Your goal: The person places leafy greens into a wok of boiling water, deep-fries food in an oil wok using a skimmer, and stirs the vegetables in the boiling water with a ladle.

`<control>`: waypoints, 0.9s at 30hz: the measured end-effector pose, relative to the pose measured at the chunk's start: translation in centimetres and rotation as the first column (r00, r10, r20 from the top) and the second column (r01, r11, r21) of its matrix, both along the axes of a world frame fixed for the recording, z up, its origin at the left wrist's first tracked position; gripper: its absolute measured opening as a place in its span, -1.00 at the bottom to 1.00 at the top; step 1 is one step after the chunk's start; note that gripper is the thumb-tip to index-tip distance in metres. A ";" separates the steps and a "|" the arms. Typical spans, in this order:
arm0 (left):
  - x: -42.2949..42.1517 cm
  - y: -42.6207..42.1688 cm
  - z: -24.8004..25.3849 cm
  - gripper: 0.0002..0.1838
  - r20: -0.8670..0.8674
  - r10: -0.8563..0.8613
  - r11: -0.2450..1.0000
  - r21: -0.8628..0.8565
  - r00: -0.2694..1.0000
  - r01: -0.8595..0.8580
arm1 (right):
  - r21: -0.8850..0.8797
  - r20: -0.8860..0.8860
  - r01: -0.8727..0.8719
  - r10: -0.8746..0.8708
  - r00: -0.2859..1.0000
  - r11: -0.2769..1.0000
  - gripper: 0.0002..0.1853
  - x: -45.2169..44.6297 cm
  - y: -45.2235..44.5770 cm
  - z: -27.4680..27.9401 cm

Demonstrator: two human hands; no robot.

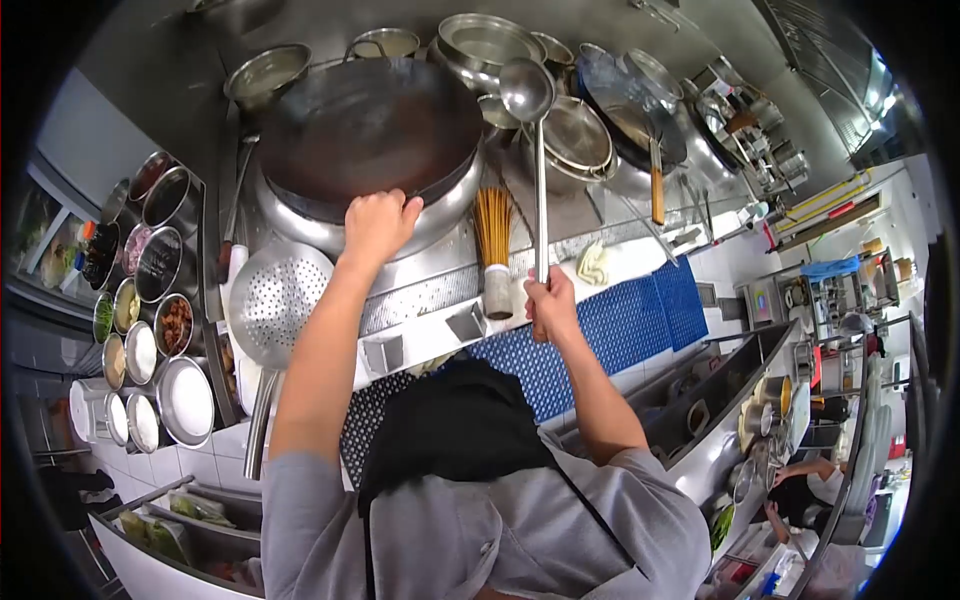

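Your left hand point(378, 228) is closed on the near edge of the wok point(370, 130), just beyond that grip; your right hand point(552, 303) is wrapped around the ladle point(541, 190). If your left grip slips, the wok could rock, and a leftward ladle swing might topple the brush point(493, 240) beside your right.

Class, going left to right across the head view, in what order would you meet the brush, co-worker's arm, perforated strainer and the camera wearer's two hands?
Perforated strainer, left hand, brush, right hand, co-worker's arm.
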State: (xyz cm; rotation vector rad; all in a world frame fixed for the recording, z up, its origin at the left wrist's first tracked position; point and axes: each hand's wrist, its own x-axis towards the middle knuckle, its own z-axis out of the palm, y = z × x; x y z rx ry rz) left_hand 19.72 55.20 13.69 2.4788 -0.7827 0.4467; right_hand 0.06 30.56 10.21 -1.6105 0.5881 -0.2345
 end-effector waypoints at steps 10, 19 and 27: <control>-0.2 -1.4 -0.8 -0.66 0.098 0.147 0.987 0.054 0.984 -0.153 | -0.579 -0.064 -0.145 0.133 0.989 0.802 -0.88 28.1 -13.2 11.6; 0.0 -1.7 -0.4 -0.65 0.063 0.190 0.981 0.025 0.980 -0.192 | 0.128 -0.054 -0.266 0.275 0.960 0.955 -0.84 41.2 -18.0 10.4; 0.0 -1.3 0.2 -0.60 -0.010 0.196 0.975 0.107 0.981 -0.194 | 0.874 0.257 -0.266 0.079 0.963 0.408 -0.81 34.3 -15.9 15.6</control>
